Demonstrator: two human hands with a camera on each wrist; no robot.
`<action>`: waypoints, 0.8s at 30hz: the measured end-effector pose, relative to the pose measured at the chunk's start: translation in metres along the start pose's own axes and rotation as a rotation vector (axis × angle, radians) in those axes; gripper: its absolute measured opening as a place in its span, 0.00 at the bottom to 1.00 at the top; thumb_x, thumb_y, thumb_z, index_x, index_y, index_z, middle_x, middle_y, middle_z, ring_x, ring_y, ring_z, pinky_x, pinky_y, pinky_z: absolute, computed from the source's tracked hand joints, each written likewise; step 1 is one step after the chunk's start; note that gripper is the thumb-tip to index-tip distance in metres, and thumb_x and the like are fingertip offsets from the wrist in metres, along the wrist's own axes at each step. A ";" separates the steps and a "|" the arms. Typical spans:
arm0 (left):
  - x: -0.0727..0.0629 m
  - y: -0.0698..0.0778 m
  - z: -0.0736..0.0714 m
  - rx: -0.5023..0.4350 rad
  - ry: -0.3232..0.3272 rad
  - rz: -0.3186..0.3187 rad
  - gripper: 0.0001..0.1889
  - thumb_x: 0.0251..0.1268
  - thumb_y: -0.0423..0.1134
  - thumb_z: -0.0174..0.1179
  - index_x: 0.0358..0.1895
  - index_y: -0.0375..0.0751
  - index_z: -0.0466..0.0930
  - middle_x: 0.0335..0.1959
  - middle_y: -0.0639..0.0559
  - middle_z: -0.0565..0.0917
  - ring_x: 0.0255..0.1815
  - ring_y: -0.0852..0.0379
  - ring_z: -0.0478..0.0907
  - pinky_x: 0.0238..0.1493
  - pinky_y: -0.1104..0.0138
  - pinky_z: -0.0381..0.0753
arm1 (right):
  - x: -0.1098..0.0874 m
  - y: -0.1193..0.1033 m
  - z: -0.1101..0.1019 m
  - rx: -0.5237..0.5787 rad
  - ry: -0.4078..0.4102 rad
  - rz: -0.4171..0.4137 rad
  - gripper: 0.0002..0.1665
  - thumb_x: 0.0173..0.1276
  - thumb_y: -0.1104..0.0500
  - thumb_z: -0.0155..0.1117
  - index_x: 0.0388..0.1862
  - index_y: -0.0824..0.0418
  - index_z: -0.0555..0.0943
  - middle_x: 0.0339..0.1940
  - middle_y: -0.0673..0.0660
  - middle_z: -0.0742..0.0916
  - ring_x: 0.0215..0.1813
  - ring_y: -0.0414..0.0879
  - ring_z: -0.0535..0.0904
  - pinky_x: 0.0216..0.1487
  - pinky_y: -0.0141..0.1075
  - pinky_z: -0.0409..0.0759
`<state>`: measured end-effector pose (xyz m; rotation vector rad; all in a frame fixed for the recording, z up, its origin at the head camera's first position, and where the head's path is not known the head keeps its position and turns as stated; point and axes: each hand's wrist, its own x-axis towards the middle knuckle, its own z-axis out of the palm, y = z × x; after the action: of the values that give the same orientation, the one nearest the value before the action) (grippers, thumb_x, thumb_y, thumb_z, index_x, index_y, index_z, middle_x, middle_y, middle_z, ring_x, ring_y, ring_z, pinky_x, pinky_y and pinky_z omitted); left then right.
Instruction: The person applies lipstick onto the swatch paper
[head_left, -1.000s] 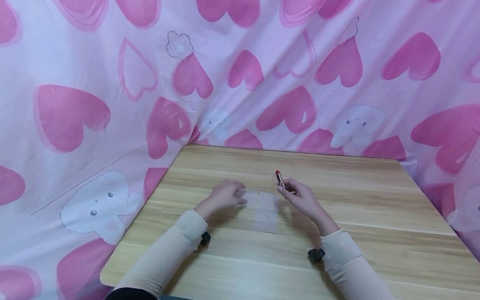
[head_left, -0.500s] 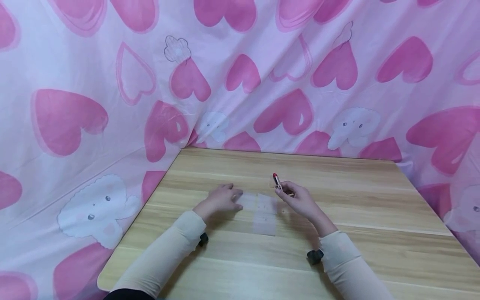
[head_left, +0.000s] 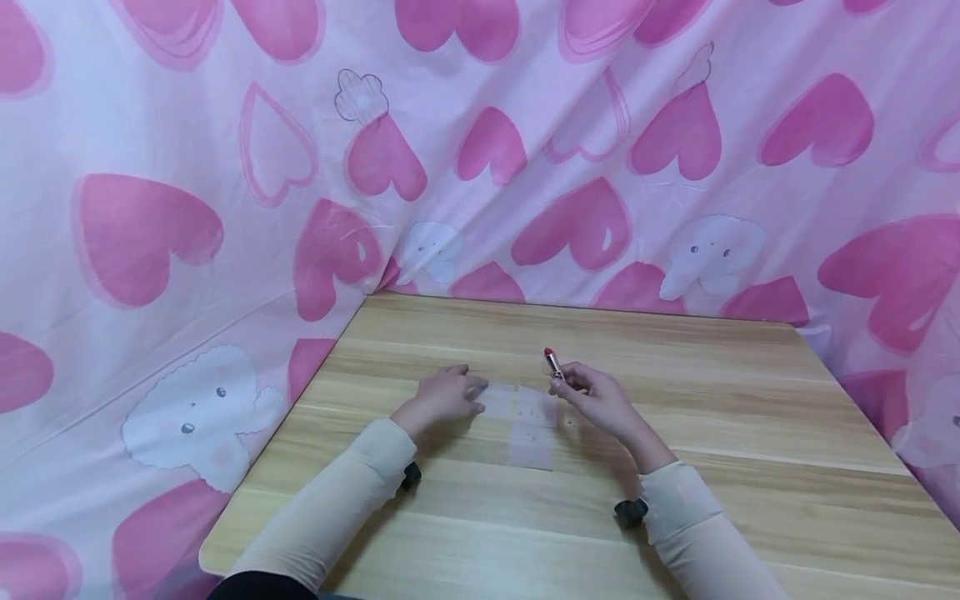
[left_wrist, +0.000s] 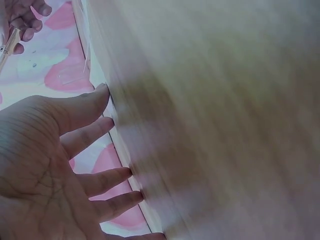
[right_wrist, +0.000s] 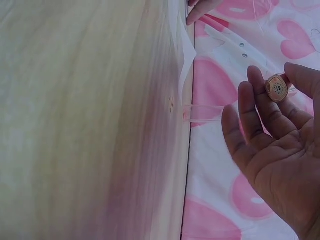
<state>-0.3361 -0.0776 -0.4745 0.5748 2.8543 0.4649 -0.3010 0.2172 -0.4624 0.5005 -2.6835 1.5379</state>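
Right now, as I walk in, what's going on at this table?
A person is holding a lipstick in the right hand, lifted off the table, with its red tip uncovered. The left hand holds nothing; its fingers are spread by the left side of some thin, pale paper lying on the table. Whether they touch it, I can't tell. Something clear, perhaps the lipstick's cap, stands on the table. The lipstick isn't touching the paper.

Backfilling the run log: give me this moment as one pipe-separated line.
right hand: holds lipstick, red tip up | left hand: fingers apart, beside pale sheets, contact unclear | surface: wooden table
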 end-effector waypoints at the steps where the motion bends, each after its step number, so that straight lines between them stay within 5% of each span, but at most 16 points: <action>1: 0.000 0.000 0.001 0.003 0.001 -0.004 0.28 0.67 0.55 0.65 0.69 0.60 0.75 0.78 0.41 0.61 0.76 0.35 0.57 0.65 0.29 0.58 | 0.000 0.000 0.000 -0.009 -0.002 -0.003 0.20 0.73 0.46 0.64 0.53 0.59 0.83 0.40 0.52 0.89 0.45 0.50 0.83 0.41 0.39 0.81; 11: 0.000 -0.003 0.000 -0.062 -0.014 -0.067 0.26 0.67 0.55 0.64 0.68 0.65 0.76 0.80 0.44 0.57 0.78 0.28 0.47 0.63 0.21 0.41 | 0.004 -0.008 0.000 -0.123 -0.035 -0.009 0.18 0.72 0.44 0.65 0.50 0.54 0.84 0.39 0.49 0.88 0.46 0.47 0.82 0.44 0.42 0.80; 24: 0.001 -0.005 0.001 -0.043 -0.018 -0.055 0.27 0.67 0.57 0.64 0.69 0.64 0.75 0.80 0.44 0.57 0.77 0.27 0.49 0.61 0.20 0.43 | 0.022 -0.019 0.014 -0.369 -0.100 -0.093 0.09 0.72 0.50 0.67 0.45 0.52 0.84 0.28 0.47 0.82 0.28 0.43 0.74 0.27 0.36 0.73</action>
<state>-0.3389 -0.0814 -0.4778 0.4895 2.8276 0.5078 -0.3143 0.1909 -0.4498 0.6847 -2.8737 0.9851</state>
